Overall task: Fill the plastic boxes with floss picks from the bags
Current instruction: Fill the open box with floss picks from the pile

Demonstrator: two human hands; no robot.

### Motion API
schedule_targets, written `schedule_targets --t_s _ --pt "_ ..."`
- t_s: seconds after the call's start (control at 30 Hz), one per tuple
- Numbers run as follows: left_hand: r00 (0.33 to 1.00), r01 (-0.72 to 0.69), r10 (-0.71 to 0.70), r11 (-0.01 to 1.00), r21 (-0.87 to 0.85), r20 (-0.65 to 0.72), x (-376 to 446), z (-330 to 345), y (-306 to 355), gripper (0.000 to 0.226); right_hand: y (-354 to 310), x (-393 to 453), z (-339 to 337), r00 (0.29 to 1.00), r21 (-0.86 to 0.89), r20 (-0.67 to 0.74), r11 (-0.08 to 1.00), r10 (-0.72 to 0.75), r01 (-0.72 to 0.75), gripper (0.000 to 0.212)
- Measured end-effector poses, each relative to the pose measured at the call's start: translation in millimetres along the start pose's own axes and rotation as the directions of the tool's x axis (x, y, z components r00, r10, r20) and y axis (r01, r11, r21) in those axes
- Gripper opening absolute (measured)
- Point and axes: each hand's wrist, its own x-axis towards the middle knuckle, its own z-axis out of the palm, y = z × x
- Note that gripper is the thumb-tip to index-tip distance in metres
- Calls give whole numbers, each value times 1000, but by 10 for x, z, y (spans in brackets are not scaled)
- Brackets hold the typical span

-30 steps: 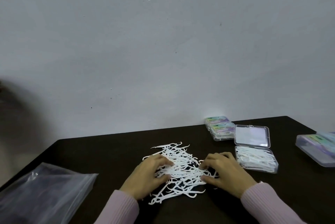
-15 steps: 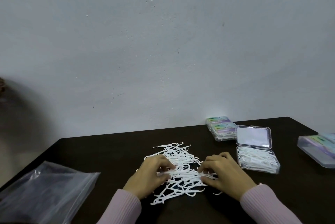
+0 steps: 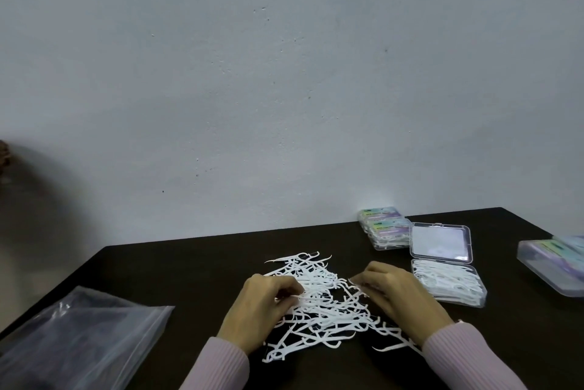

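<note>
A loose heap of white floss picks (image 3: pixel 319 304) lies on the dark table (image 3: pixel 189 272). My left hand (image 3: pixel 259 310) sits on the heap's left side, fingers curled and pinching picks. My right hand (image 3: pixel 398 298) rests on the heap's right side, its curled fingertips pinching picks. To the right an open clear plastic box (image 3: pixel 448 285) holds floss picks, and its lid (image 3: pixel 441 242) lies flat behind it. A clear, flat plastic bag (image 3: pixel 72 345) lies at the near left.
Closed, labelled plastic boxes (image 3: pixel 384 228) are stacked at the back of the table by the wall. More closed boxes (image 3: pixel 553 266) sit at the far right edge. A grey wall rises behind the table.
Both hands have gathered the picks a little inward and their fingers have curled tighter on them. The camera tilted slightly; the boxes and the bag stayed put.
</note>
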Motion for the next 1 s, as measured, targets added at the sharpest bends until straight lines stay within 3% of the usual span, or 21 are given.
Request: schedule_targets --t_s 0.27,0.43,0.63,0.8,1.0 --pt "987 43 -78 969 -243 -137 0 -27 139 16 79 7 -182 985 194 -32 967 172 -163 24" --pt "970 1 -90 930 -367 -225 96 7 291 15 236 -5 -416 938 281 -130 919 321 -276 17" --pt "969 -44 -86 861 -506 -231 378 115 626 10 557 -113 -638 849 311 -187 849 495 -427 20" --pt "969 -36 -127 778 -628 -212 666 404 917 10 752 -230 -701 777 325 -132 767 615 -552 20" --pt "976 -41 -120 720 -693 -182 892 742 1158 12 807 -233 -647 765 299 -62 743 641 -599 19"
